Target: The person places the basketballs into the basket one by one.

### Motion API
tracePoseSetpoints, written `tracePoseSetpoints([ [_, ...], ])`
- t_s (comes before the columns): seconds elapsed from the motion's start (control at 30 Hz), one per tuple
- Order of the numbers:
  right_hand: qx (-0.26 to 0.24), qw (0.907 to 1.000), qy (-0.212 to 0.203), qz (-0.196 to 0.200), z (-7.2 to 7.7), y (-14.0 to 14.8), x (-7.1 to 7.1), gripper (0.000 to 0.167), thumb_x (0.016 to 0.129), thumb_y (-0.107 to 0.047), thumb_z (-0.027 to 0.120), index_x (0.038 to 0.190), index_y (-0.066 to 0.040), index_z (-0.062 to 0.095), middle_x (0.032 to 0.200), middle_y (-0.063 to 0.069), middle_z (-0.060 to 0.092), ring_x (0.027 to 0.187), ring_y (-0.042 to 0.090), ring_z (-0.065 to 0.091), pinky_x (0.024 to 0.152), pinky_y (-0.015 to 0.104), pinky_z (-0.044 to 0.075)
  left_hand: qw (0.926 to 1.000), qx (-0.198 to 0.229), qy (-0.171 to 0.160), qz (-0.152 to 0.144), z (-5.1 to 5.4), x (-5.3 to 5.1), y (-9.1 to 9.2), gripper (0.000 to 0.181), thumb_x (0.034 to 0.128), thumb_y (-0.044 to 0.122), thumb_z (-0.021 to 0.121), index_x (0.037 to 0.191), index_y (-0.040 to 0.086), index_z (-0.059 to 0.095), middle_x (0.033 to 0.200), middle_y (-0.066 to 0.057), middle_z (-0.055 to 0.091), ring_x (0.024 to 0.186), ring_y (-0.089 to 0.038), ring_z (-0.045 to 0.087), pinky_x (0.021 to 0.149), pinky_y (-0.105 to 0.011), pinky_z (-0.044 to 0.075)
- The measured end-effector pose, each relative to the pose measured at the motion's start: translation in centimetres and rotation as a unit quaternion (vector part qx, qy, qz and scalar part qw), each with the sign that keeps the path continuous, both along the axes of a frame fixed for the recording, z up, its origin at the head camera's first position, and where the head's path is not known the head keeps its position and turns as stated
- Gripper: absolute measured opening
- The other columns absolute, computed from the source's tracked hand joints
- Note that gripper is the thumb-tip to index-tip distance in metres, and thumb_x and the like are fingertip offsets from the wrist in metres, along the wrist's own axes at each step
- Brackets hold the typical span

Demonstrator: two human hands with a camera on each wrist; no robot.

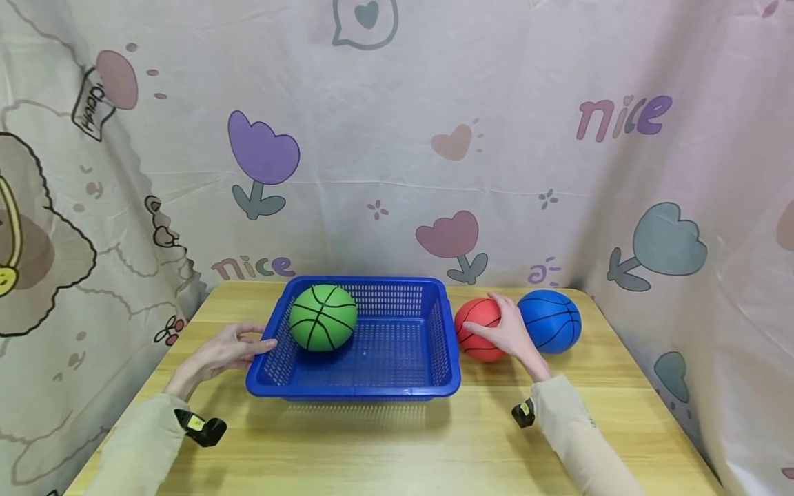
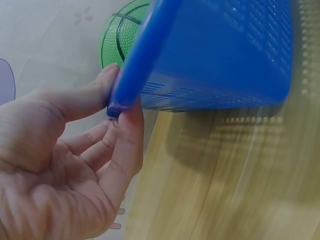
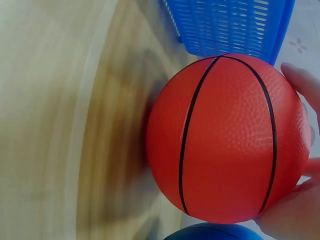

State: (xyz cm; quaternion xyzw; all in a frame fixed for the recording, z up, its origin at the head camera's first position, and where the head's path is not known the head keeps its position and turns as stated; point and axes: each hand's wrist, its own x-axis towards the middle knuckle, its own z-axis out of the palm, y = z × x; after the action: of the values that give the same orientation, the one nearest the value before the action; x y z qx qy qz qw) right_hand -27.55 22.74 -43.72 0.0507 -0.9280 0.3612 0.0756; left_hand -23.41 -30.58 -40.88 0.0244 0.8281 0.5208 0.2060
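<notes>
A blue plastic basket (image 1: 353,391) with perforated walls stands on the wooden table. Inside, toward its left end, lies a green toy basketball (image 1: 323,318). My left hand (image 1: 226,351) pinches the basket's left rim (image 2: 135,65), thumb on top and fingers beneath. Just beyond the basket's right side is a red toy basketball (image 3: 225,140); my right hand (image 1: 505,331) grips it from above with thumb and fingers spread around it. Whether the red ball touches the table is hard to tell. To its right sits a blue toy basketball (image 1: 550,321).
The wooden table (image 1: 372,455) ends at a patterned curtain (image 1: 372,172) behind, and the curtain also hangs along both sides. Small dark cameras (image 1: 205,430) are strapped to both wrists.
</notes>
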Motion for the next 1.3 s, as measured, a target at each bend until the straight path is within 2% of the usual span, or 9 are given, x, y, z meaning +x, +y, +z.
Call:
tracePoseSetpoints([
  [0.13, 0.012, 0.9998, -0.012, -0.011, -0.2, 0.2, 0.0, 0.091, 0.083, -0.043, 0.078, 0.152, -0.002, 0.037, 0.148, 0.030, 0.042, 0.132, 0.047, 0.042, 0.098, 0.063, 0.051, 1.0000, 0.005, -0.004, 0.001, 0.0, 0.0, -0.2, 0.081, 0.0999, 0.026, 0.064, 0.149, -0.019, 0.017, 0.117, -0.020, 0.068, 0.088, -0.013, 0.069, 0.081, -0.034, 0.061],
  [0.27, 0.020, 0.9996, -0.019, -0.011, -0.3, 0.2, 0.2, 0.095, 0.081, -0.045, 0.079, 0.153, -0.003, 0.035, 0.146, 0.029, 0.042, 0.132, 0.047, 0.041, 0.096, 0.062, 0.053, 0.9999, 0.009, -0.005, -0.001, 0.0, 0.0, -0.2, 0.081, 0.1000, 0.026, 0.063, 0.149, -0.019, 0.017, 0.115, -0.016, 0.070, 0.088, -0.013, 0.070, 0.083, -0.035, 0.061],
  [0.47, 0.021, 0.9996, -0.009, -0.015, -0.4, 0.0, 0.3, 0.091, 0.081, -0.044, 0.079, 0.151, -0.003, 0.037, 0.144, 0.030, 0.043, 0.130, 0.047, 0.041, 0.094, 0.062, 0.053, 1.0000, 0.005, -0.007, 0.001, 0.1, 0.0, -0.3, 0.082, 0.1000, 0.027, 0.063, 0.149, -0.019, 0.016, 0.122, -0.024, 0.067, 0.090, -0.014, 0.070, 0.083, -0.035, 0.061],
  [0.7, 0.018, 0.9997, -0.002, -0.016, -0.2, -0.1, 0.3, 0.087, 0.081, -0.040, 0.080, 0.149, -0.003, 0.041, 0.143, 0.030, 0.045, 0.129, 0.046, 0.043, 0.093, 0.063, 0.053, 0.9999, -0.010, -0.003, 0.004, 0.1, 0.0, -0.2, 0.082, 0.1001, 0.028, 0.063, 0.150, -0.018, 0.017, 0.137, -0.038, 0.053, 0.096, -0.017, 0.069, 0.086, -0.038, 0.061],
  [1.03, 0.021, 0.9996, 0.013, -0.015, 0.6, -0.1, 0.4, 0.083, 0.082, -0.037, 0.079, 0.148, -0.002, 0.043, 0.142, 0.030, 0.046, 0.127, 0.047, 0.044, 0.093, 0.064, 0.053, 1.0000, -0.007, -0.003, 0.005, 0.3, 0.1, 0.0, 0.081, 0.0998, 0.028, 0.064, 0.150, -0.018, 0.019, 0.139, -0.040, 0.049, 0.095, -0.016, 0.069, 0.085, -0.036, 0.061],
  [1.3, -0.003, 0.9992, 0.037, -0.017, 2.5, 0.4, 0.3, 0.081, 0.083, -0.032, 0.078, 0.149, -0.004, 0.041, 0.144, 0.028, 0.044, 0.130, 0.046, 0.044, 0.097, 0.066, 0.050, 0.9999, -0.010, -0.001, 0.007, 0.1, 0.1, 0.0, 0.081, 0.0992, 0.029, 0.064, 0.149, -0.017, 0.020, 0.138, -0.039, 0.051, 0.096, -0.016, 0.069, 0.086, -0.037, 0.061],
])
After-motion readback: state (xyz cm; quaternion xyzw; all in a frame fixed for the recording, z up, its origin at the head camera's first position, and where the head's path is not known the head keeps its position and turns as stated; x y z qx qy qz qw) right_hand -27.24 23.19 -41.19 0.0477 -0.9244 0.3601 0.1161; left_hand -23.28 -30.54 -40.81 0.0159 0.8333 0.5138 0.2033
